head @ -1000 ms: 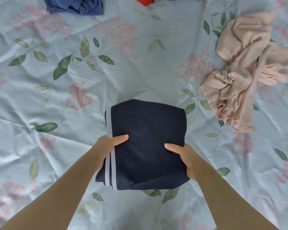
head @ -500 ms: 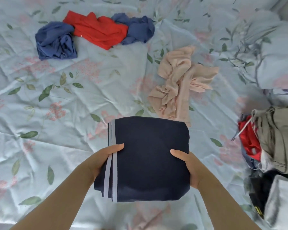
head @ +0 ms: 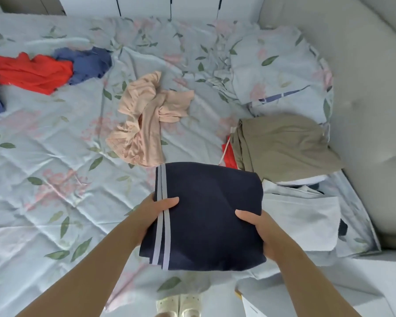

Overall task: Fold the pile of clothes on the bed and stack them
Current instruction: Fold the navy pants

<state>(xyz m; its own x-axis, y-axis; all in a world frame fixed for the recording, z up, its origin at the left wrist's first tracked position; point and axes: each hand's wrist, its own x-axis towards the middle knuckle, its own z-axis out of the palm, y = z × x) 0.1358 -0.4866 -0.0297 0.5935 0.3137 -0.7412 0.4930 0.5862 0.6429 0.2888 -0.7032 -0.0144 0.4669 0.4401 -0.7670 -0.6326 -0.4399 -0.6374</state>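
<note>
Over the bed (head: 55, 179), navy garment (head: 210, 213) is folded square.

a bed (head: 44, 202) in floral pale blue; grey padded headboard (head: 364, 99) at right, white cupboard doors (head: 144, 5) beyond.

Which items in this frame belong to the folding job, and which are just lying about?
Job: folded navy garment, gripped by left hand and right hand; olive-topped stack; unfolded peach garment, red garment, blue garment.
Lying about: pillow, headboard, slippers.
</note>
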